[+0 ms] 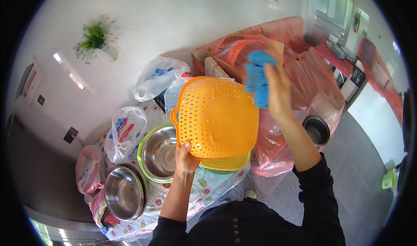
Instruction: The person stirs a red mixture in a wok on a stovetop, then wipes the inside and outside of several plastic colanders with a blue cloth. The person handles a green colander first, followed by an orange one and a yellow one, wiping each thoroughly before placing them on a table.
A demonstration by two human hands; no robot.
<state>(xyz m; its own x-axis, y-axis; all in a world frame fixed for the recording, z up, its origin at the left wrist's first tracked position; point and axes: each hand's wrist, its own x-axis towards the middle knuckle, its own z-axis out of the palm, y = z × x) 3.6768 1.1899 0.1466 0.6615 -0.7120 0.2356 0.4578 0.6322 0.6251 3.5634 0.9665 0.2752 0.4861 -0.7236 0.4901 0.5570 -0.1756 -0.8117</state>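
My left hand [187,158] grips the near left rim of an orange perforated plastic basket [221,119], tilted with its underside towards me. At the basket's upper right edge, my right hand [277,89] holds a blue cloth [259,80], both slightly blurred. Beneath the orange basket show a yellow perforated basket [228,163] and part of a green one. Left of them lies a steel bowl with a green rim [140,154], partly covered by the orange basket.
A floral tablecloth [203,189] covers the table. Stacked steel bowls [123,194] and plastic bags [125,132] stand at left. Red plastic sheeting [303,80] drapes the furniture at right, with a dark pot [316,130] on it. A potted plant [97,44] is on the wall.
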